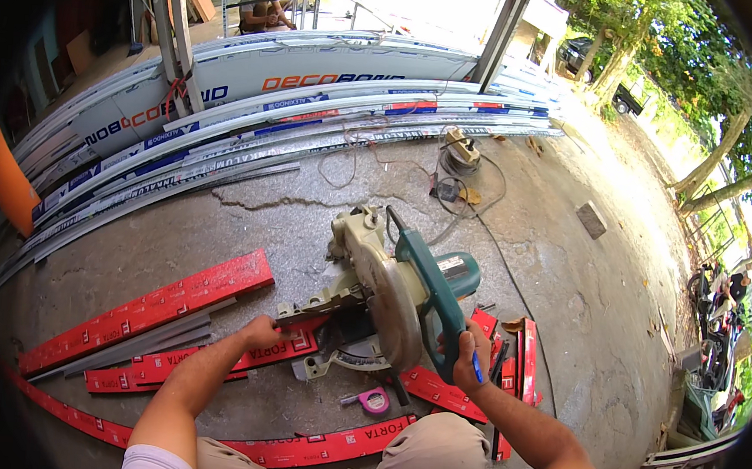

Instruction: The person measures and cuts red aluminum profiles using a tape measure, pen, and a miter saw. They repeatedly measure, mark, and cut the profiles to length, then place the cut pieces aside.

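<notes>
A green and cream mitre saw (430,277) stands on the concrete in front of me, its round blade guard raised above the base. My right hand (470,360) is wrapped round the saw's green handle. A slim blue pen (477,368) also shows in that hand. My left hand (260,334) is closed on a red-wrapped metal profile (184,363), which lies along the saw's fence and reaches under the head. How far the profile goes beneath the blade is hidden. A pink tape measure (373,401) rests on the floor just in front of the saw base.
More red-wrapped profiles (149,306) lie left, with cut pieces (524,358) at right. A cable (512,279) runs from a coiled cord reel (460,151). Long metal bars (252,139) and a large panel stack line the back. A block (591,220) sits right. A person (266,5) sits far back.
</notes>
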Tool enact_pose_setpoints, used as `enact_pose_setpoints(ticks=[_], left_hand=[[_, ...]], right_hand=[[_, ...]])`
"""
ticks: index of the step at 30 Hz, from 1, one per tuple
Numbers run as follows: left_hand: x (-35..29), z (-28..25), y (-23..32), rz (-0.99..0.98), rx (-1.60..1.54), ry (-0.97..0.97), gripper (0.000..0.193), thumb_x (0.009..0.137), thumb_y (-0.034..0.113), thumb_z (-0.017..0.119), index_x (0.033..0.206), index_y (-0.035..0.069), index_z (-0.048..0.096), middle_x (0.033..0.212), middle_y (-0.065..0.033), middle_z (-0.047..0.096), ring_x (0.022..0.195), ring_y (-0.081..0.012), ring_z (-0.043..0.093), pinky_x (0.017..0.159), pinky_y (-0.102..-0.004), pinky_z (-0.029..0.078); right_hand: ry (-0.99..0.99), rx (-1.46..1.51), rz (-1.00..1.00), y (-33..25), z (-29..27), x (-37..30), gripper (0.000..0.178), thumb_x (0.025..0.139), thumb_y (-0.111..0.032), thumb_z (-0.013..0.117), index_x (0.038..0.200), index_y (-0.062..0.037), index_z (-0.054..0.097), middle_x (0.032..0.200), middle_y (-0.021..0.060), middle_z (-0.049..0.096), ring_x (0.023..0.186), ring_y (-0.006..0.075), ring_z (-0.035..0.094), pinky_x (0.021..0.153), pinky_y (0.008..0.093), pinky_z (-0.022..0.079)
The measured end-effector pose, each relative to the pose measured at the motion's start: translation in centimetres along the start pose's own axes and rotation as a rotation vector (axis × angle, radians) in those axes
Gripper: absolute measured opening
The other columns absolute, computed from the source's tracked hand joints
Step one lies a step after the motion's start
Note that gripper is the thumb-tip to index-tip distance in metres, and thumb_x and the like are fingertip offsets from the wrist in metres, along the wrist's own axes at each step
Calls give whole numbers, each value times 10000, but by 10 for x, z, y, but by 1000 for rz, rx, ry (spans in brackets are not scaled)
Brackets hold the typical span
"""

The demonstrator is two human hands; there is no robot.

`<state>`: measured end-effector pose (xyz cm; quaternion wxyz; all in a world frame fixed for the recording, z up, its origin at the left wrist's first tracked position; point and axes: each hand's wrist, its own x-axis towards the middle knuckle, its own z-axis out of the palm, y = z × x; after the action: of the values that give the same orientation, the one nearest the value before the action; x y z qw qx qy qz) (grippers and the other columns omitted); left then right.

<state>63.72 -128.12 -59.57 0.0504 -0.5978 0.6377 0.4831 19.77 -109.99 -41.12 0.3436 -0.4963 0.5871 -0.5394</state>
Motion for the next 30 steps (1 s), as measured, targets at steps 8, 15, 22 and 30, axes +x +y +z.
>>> enact_pose_setpoints(ticks=[8,15,22,30], left_hand=[[-10,-5,10,27,1,17,600,816,583,850,1112,62,803,994,-116,774,929,-203,683,908,-366,529],[-19,-6,10,55,134,29,664,863,648,773,1053,11,786,874,-160,739,831,-217,666,819,-397,538],[-90,-46,-56,-1,341,38,859,872,787,611,1019,-48,753,1040,-315,728,1002,-433,715,875,-482,541],[-209,-92,-170,-325,501,179,802,900,714,570,1162,-26,735,1238,-299,697,1215,-450,640,1085,-495,470]], right_hand=[[20,79,-85,-15,13,5,796,989,-673,581,1355,33,581,930,87,717,832,161,708,779,324,569],[-90,-121,-37,-143,4,90,429,1029,-276,680,1299,54,635,939,101,743,858,145,728,762,281,553],[-99,-195,-21,-199,16,148,457,1017,-319,669,1262,66,661,960,141,758,846,171,752,727,283,592],[21,-100,-62,-175,4,156,400,1017,-309,681,1215,37,724,988,69,738,881,110,666,810,245,521]])
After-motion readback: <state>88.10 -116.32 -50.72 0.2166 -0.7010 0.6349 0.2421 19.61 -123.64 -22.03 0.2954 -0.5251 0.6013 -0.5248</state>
